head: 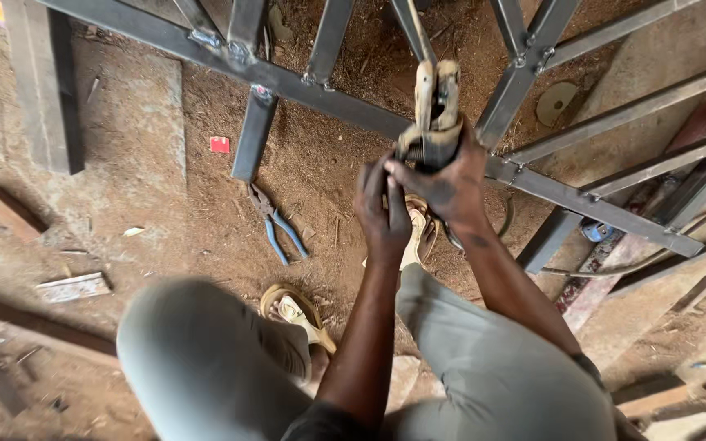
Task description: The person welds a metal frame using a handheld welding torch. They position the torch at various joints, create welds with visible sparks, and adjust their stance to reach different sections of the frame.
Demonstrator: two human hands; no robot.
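My right hand [449, 186] is closed around the lower grip of a worn clamp-like electrode holder [435, 106] that points up toward the steel frame [345, 102]. Touching the base of that tool from the left is my left hand [382, 208], fingers curled against it. Both hands hover in front of the frame's long diagonal bar, above my sandalled feet. Whether the left hand fully grips the tool cannot be told.
Blue-handled pliers [278, 226] lie on the dirt floor to the left. A small red scrap [220, 144] sits farther back. Wood offcuts [73, 287] and a concrete slab [42, 90] lie at left. A round disc [555, 100] rests behind the frame; more bars crowd the right.
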